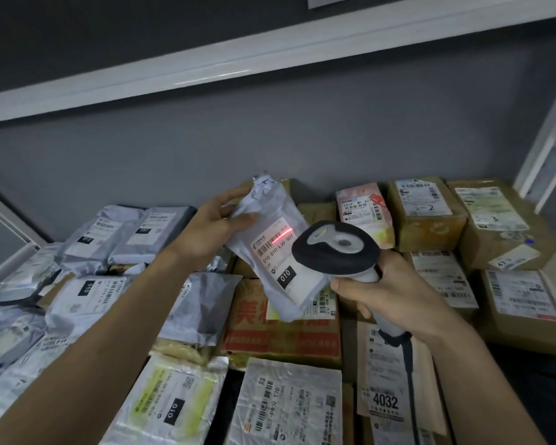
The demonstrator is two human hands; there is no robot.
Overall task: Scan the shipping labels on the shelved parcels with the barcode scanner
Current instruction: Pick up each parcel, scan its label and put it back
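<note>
Parcels everywhere on the shelf, soft grey poly mailers under the left forearm, brown cardboard boxes beyond the right wrist. Nearest, below the right hand, a paper-wrapped packet point(386, 383) labelled "4032"; beside it a crinkled plastic mailer point(289, 403) reading "507-P802 T70". Right hand point(395, 293) wrapped tight around the pale handle of the barcode scanner point(336, 252), dark rounded head up, cable trailing down past the wrist. Just ahead of the scanner, lifted above the pile, a glossy grey poly mailer point(270, 248), wrinkled at its top, pinched there by the left hand point(212, 229). White shipping label point(278, 255) on it printed "010 010-L30 551" and a black "010" block, red scan line crossing the barcode. Farther off, past the right hand, a cardboard box point(426, 207) hand-marked "3-2".
</note>
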